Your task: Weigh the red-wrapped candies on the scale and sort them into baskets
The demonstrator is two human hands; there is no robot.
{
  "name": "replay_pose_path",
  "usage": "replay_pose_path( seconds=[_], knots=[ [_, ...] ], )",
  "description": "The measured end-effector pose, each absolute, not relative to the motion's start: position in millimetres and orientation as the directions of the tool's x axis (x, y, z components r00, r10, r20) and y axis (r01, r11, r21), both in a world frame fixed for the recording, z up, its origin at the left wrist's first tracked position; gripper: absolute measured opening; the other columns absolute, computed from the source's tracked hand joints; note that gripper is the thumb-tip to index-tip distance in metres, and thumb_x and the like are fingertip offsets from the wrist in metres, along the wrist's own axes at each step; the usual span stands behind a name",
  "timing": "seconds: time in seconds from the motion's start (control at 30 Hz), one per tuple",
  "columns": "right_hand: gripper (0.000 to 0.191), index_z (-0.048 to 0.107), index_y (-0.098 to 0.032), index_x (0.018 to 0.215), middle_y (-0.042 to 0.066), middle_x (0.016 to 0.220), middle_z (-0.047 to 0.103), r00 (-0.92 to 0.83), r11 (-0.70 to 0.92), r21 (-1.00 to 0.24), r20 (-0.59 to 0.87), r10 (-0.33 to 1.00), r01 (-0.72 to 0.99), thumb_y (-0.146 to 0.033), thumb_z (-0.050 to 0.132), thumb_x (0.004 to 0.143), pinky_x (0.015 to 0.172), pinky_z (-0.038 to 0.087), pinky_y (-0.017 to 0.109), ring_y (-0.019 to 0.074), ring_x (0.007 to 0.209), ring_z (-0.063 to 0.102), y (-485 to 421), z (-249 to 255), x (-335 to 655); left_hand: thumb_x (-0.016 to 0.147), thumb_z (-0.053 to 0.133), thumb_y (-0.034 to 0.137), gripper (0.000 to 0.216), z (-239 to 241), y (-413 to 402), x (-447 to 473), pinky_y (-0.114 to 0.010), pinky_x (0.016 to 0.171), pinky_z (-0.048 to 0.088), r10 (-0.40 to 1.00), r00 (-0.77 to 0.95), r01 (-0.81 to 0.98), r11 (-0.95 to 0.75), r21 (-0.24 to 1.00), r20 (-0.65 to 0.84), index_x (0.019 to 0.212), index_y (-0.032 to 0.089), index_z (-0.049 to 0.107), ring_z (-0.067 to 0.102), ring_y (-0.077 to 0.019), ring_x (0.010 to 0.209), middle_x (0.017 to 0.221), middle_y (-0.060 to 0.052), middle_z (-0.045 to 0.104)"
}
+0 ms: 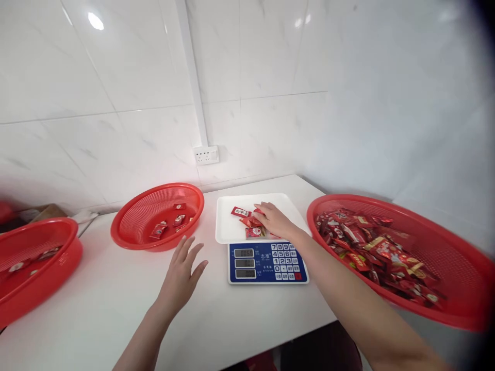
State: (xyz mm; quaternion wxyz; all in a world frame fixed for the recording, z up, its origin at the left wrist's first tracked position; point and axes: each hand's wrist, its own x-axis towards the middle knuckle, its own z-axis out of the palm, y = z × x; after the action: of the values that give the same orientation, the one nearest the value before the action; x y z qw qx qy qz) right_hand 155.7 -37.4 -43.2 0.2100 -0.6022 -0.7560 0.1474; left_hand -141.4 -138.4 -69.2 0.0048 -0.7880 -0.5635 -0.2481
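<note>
Packets [255, 233] lie toward the tray's [228, 216] near edge, right hand [276, 220] over them; whether it pinches one, I cannot tell. The left hand [181, 275], fingers spread, hovers above the table [209, 314]. Best not lean on the tray's near right corner.

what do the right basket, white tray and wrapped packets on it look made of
Right basket: probably moulded plastic, with uniform red colour and a smooth, rounded rim.
White tray: likely smooth plastic, given its even colour and rounded corners; coated metal is possible.
Wrapped packets: perhaps printed plastic film, with crisp graphics; contents hidden.
</note>
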Motion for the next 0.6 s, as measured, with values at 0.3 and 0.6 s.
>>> replay_pose_path(
  seconds=[0.3,0.6],
  knots=[
    [0.045,0.051,-0.025,0.127,0.006,0.137,0.048,-0.115,0.361,-0.662,0.385,0.916,0.657,-0.046,0.036,0.091,0.108,0.031,0.044,0.0221,0.131,0.035,-137,-52,165,0.089,0.039,0.047,0.052,-62,-90,-189,-0.055,0.106,0.025,0.915,0.135,0.974,-0.192,0.117,0.379,0.13,0.015,0.045,0.036,-0.0331,0.131,0.132,-0.016,0.053],
    [0.037,0.062,-0.025,0.112,0.008,0.119,0.062,0.106,0.215,-0.708,0.38,0.919,0.672,-0.045,0.045,0.086,0.097,0.044,0.044,0.0248,0.114,0.055,-186,-79,207,0.087,0.033,0.049,0.049,-35,-109,-211,-0.045,0.085,0.047,0.965,0.005,0.985,-0.05,0.164,0.264,0.115,0.017,0.058,0.065,-0.0285,0.09,0.098,-0.011,0.071]
  ],
)
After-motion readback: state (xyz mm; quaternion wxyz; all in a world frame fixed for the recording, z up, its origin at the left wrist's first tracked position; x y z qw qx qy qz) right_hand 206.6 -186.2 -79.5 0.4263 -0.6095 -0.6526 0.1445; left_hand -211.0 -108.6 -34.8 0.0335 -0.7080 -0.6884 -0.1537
